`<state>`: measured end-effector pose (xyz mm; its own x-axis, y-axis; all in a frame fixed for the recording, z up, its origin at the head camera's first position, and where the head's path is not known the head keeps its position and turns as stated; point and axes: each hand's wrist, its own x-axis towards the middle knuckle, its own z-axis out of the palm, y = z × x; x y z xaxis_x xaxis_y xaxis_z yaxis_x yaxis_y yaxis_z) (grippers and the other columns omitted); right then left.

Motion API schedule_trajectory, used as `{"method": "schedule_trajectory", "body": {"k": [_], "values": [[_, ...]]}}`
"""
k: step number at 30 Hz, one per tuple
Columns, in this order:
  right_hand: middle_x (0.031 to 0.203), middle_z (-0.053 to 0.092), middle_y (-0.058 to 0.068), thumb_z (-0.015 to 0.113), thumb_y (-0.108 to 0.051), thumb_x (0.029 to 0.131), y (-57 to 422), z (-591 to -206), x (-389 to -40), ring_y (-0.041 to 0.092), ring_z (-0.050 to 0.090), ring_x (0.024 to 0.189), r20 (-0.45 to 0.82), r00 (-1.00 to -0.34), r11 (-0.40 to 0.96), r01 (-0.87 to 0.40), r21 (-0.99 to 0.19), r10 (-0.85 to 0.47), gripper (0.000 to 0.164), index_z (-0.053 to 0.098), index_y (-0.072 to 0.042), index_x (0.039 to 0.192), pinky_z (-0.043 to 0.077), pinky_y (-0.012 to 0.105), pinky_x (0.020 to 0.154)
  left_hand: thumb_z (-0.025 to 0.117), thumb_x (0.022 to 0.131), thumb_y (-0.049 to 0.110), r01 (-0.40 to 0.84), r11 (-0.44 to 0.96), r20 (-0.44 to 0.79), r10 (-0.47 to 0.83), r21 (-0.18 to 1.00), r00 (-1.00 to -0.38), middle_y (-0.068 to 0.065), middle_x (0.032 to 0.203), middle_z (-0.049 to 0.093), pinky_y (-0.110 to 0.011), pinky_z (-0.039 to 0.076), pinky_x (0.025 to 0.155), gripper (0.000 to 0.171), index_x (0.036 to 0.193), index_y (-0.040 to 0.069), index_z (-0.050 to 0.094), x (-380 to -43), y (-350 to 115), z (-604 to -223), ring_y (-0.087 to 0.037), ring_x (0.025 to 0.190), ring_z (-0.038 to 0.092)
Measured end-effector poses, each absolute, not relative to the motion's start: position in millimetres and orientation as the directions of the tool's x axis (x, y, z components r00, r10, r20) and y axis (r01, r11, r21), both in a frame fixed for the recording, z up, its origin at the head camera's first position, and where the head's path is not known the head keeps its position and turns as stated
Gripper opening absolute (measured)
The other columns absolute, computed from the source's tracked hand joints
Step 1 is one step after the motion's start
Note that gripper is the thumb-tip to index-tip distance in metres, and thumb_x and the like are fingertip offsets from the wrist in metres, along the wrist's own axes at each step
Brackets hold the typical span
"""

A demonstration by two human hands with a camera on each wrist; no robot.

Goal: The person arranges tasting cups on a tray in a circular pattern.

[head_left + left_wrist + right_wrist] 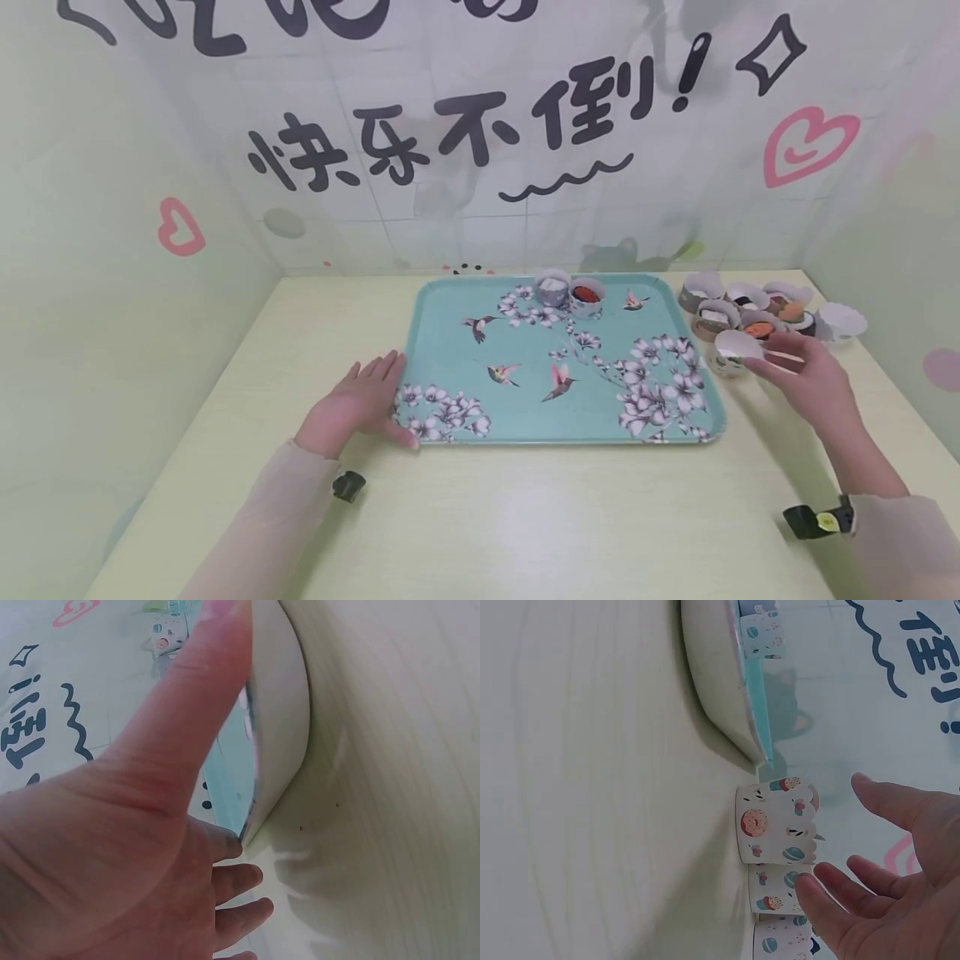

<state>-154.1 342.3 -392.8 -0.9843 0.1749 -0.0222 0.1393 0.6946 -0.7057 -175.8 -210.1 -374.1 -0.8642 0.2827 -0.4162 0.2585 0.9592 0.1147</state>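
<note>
My left hand (362,402) lies along the left edge of a light-blue tray (450,350) printed with birds and blossoms. Its fingers are straight, and in the left wrist view the thumb (191,690) runs along the tray's rim. My right hand (813,379) is at the nearest paper baking cup (731,358), to the right of the tray. In the right wrist view, that cup (776,825) shows a doughnut print, and the thumb and fingers are spread apart beside its scalloped rim. Two more cups stand at the tray's back, a pale-filled cup (552,290) and a red-filled cup (587,300).
Several filled paper cups crowd together behind the nearest one, among them a cup with orange filling (759,327). A white cup (840,323) stands at the far right of the group. The pale table (525,517) meets a printed wall covering (450,225) at the back.
</note>
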Motion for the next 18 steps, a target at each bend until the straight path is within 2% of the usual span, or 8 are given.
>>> {"method": "schedule_trajectory", "body": {"k": [10,14,16,17,18], "values": [[0.14,0.042,0.037,0.062,-0.037,0.098,340.9,-396.4,-156.2,0.056,0.045,0.127,-0.059,-0.988,0.692,0.143,-0.707,0.144,0.072,0.034,0.013,0.141,0.04,0.0,0.062,0.082,0.066,0.065,0.265,0.959,-0.414,0.284,0.104,-0.865,-0.03,0.164,0.009,-0.065,0.012,0.125,0.138,0.156,-0.009,0.008,-176.0,-212.0,-375.4,-0.049,0.151,0.014],[0.142,0.04,0.038,0.064,-0.037,0.097,341.8,-397.5,-158.8,0.052,0.051,0.122,-0.075,-0.988,0.687,0.146,-0.712,0.132,0.076,0.032,0.014,0.143,0.042,0.001,0.063,0.082,0.066,0.064,0.268,0.957,-0.411,0.288,0.106,-0.865,-0.03,0.164,0.011,-0.065,0.013,0.125,0.137,0.156,-0.009,0.009,-173.9,-211.1,-373.2,-0.049,0.151,0.015],[0.143,0.04,0.038,0.065,-0.036,0.096,342.7,-398.5,-160.6,0.031,0.065,0.106,-0.08,-0.989,0.682,0.146,-0.717,0.128,0.076,0.032,0.014,0.143,0.043,0.001,0.063,0.082,0.067,0.064,0.271,0.957,-0.41,0.291,0.108,-0.865,-0.03,0.164,0.012,-0.065,0.013,0.124,0.136,0.156,-0.009,0.009,-173.0,-210.4,-372.1,-0.049,0.151,0.016],[0.142,0.04,0.039,0.066,-0.036,0.096,342.9,-399.0,-161.5,0.019,0.066,0.098,-0.082,-0.989,0.68,0.146,-0.718,0.125,0.076,0.032,0.014,0.143,0.044,0.001,0.064,0.082,0.067,0.064,0.273,0.956,-0.409,0.292,0.108,-0.865,-0.031,0.164,0.012,-0.065,0.014,0.124,0.136,0.156,-0.009,0.009,-172.9,-210.3,-371.7,-0.049,0.151,0.016],[0.142,0.04,0.04,0.067,-0.034,0.095,343.0,-399.6,-162.2,0.015,0.065,0.097,-0.081,-0.989,0.675,0.141,-0.724,0.12,0.076,0.032,0.014,0.142,0.044,0.0,0.064,0.082,0.067,0.064,0.272,0.956,-0.41,0.292,0.106,-0.864,-0.03,0.164,0.012,-0.065,0.013,0.125,0.136,0.156,-0.009,0.009,-173.0,-210.4,-371.7,-0.049,0.151,0.016]]}}
